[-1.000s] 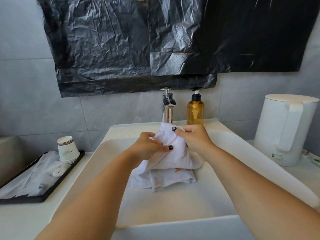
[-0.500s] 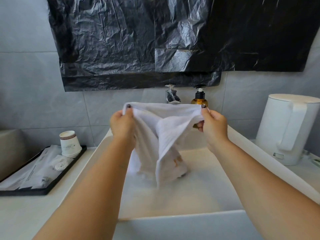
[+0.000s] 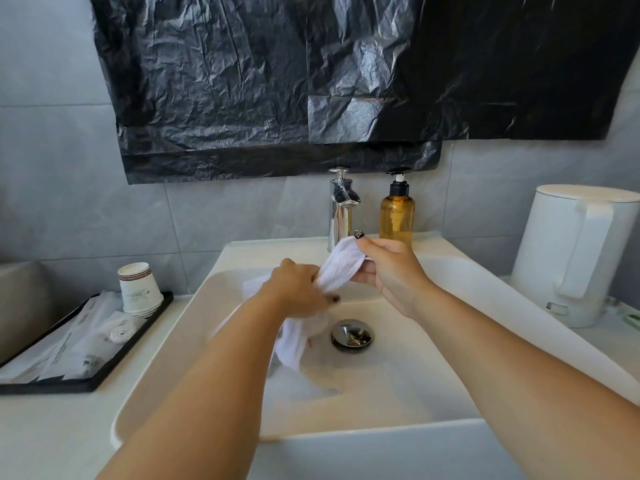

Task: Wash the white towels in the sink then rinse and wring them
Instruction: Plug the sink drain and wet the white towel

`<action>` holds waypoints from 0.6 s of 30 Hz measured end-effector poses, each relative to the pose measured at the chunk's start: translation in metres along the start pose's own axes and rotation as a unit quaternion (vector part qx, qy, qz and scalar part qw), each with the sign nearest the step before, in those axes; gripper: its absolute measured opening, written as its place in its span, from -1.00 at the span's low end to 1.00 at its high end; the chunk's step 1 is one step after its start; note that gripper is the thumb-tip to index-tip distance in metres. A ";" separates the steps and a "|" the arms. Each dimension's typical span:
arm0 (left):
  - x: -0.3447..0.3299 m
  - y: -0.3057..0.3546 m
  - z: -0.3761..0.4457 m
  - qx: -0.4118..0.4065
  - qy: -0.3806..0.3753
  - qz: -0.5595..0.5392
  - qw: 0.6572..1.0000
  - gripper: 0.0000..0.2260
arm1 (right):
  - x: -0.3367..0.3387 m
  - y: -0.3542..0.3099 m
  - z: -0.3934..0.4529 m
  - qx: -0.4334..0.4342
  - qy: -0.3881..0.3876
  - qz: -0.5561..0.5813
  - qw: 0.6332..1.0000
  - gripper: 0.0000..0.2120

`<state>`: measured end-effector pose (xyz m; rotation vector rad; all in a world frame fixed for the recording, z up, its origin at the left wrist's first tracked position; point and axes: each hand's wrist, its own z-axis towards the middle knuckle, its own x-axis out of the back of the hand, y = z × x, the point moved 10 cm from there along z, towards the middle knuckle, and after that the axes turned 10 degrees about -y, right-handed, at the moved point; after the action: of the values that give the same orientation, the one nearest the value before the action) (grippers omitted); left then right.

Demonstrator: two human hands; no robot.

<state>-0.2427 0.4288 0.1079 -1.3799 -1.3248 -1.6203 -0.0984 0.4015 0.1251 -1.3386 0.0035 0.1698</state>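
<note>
A white towel (image 3: 341, 265) is bunched into a thick rope over the white sink (image 3: 408, 386). My left hand (image 3: 299, 292) grips its lower part, and the loose end (image 3: 294, 344) hangs below that hand into the basin. My right hand (image 3: 388, 271) grips the upper end, just below the chrome tap (image 3: 341, 209). The chrome drain (image 3: 352, 335) lies uncovered to the right of the hanging end. No water runs from the tap.
An amber soap pump bottle (image 3: 397, 213) stands right of the tap. A white kettle (image 3: 578, 251) sits on the counter at right. At left, a black tray (image 3: 114, 358) holds stacked paper cups (image 3: 139, 289) and wrapped packets. Black plastic sheeting (image 3: 277, 81) covers the wall above.
The towel was held spread wide and high between both hands; now my hands have come down and together, and the towel is bunched into a rope. The drain has come into view.
</note>
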 end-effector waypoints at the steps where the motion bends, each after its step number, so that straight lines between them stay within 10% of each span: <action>1: 0.008 -0.005 0.002 0.001 0.039 -0.026 0.999 -0.85 | 0.004 -0.003 0.000 0.003 0.016 -0.043 0.999 -0.81; 5: 0.059 -0.047 -0.015 0.040 0.265 -0.164 0.949 -0.85 | 0.015 -0.005 0.000 -0.011 0.049 -0.258 0.965 -0.77; 11: 0.102 -0.076 -0.079 0.064 0.502 -0.348 0.790 -0.76 | -0.007 0.052 -0.008 -0.212 -0.116 -0.525 0.816 -0.65; 18: 0.097 -0.068 -0.067 0.033 0.485 -0.332 0.809 -0.66 | -0.033 0.065 -0.014 -0.251 -0.183 -0.641 0.701 -0.72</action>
<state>-0.3514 0.3994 0.1842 0.1365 -1.1861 -2.2112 -0.1373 0.3986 0.0626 -1.5319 -1.3879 -0.8229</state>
